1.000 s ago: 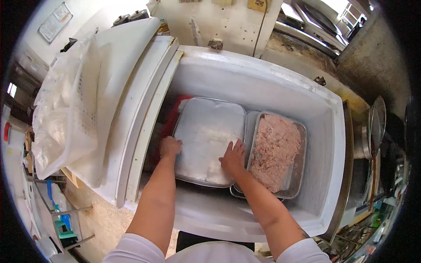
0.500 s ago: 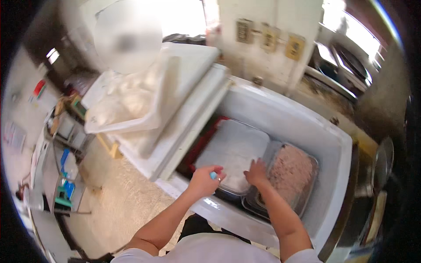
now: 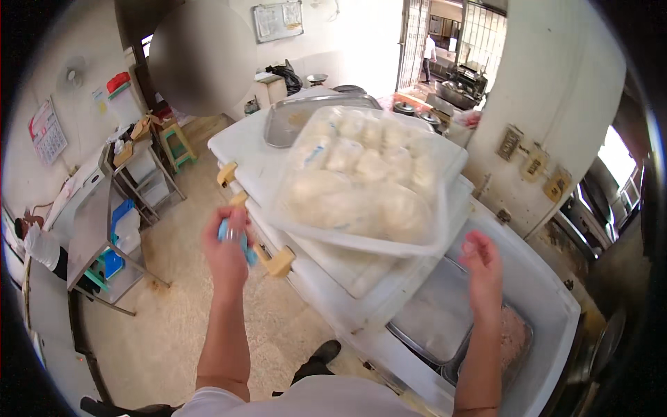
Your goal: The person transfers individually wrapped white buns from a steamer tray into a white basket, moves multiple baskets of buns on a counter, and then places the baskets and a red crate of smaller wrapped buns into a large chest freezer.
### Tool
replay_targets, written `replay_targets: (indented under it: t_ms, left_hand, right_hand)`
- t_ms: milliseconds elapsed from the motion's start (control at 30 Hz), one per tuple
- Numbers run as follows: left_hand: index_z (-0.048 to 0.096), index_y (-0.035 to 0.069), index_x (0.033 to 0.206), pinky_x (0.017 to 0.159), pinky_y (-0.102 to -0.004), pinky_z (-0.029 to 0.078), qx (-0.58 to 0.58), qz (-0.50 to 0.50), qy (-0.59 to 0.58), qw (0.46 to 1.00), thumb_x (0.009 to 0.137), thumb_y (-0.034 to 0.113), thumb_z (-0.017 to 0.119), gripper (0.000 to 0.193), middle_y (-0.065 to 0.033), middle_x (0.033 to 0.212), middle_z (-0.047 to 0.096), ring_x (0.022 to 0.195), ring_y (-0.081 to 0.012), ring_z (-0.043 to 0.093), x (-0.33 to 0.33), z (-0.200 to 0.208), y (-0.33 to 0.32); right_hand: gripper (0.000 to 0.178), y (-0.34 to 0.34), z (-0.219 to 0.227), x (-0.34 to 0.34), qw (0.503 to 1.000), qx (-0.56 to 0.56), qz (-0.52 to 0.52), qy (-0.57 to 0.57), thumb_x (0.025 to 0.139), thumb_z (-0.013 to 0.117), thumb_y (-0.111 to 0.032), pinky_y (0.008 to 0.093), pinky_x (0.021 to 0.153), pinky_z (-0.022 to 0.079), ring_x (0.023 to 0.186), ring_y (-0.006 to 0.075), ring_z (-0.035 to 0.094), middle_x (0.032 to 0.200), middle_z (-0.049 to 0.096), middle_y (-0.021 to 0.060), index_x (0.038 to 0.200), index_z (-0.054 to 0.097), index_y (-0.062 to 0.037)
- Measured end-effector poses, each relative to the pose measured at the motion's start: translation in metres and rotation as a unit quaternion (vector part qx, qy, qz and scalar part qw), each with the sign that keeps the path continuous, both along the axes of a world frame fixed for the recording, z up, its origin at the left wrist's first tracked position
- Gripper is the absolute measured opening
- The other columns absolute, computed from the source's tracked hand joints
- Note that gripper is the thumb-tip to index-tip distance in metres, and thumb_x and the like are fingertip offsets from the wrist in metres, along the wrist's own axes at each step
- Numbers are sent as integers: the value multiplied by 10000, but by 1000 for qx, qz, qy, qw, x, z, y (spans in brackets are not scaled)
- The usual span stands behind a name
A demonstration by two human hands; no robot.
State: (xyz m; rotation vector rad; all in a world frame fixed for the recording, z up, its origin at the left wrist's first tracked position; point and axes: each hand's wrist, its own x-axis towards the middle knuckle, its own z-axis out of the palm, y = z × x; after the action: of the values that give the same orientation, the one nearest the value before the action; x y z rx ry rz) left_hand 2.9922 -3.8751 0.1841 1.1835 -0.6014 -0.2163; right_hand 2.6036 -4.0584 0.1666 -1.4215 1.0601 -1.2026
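Observation:
My left hand (image 3: 227, 240) is closed round a small, crumpled light blue thing (image 3: 240, 243), blurred by motion, left of the chest freezer. My right hand (image 3: 481, 258), fingers apart and slightly bent, holds nothing and hovers off the right corner of a white plastic tub (image 3: 424, 244). Several pale, round lumps in clear bags (image 3: 372, 167) fill that tub. It rests on the stacked white lids (image 3: 347, 267) of the freezer. Below my right hand, inside the freezer (image 3: 556, 313), lie a covered metal tray (image 3: 431, 313) and a tray of pink minced meat (image 3: 514, 336), partly hidden by my forearm.
An empty-looking metal tray (image 3: 285, 125) lies behind the tub. Yellowish hinges (image 3: 279, 263) jut from the lids' left edge. To the left stand a metal table (image 3: 94, 236) and a green-topped stool (image 3: 179, 149). A distant person (image 3: 429, 55) is beyond the doorway.
Both hands have lifted from the freezer's inside; the left went left with the light blue thing, the right rose away from the trays. The view has swung left and up toward the tub.

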Motion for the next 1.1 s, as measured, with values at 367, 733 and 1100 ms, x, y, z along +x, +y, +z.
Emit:
replay_targets:
  t_ms: [367, 733, 1100]
  left_hand:
    - [778, 1, 932, 851, -481, 559, 440, 104, -316, 834, 912, 320, 654, 343, -255, 952, 745, 947, -424, 723, 237, -52, -231]
    - [589, 85, 765, 480, -339, 497, 88, -272, 362, 887, 912, 190, 572, 181, -69, 682, 595, 548, -246, 567, 371, -54, -326]
    - [574, 81, 775, 489, -410, 441, -16, -26, 258, 966, 861, 81, 590, 88, -56, 698, 556, 575, -194, 542, 305, 2, -300]
  right_hand:
    - [419, 52, 35, 124, 919, -289, -159, 218, 918, 686, -79, 447, 1124, 402, 1339, 340, 522, 1438, 546, 210, 1316, 590, 12]
    - [482, 58, -3, 125, 955, -209, -177, 113, 925, 684, -73, 410, 1117, 402, 1388, 298, 473, 1532, 469, 207, 1377, 538, 4]
    - [564, 53, -27, 104, 976, -174, -117, 55, 958, 708, -114, 392, 1090, 433, 1405, 267, 475, 1600, 420, 171, 1458, 465, -14]
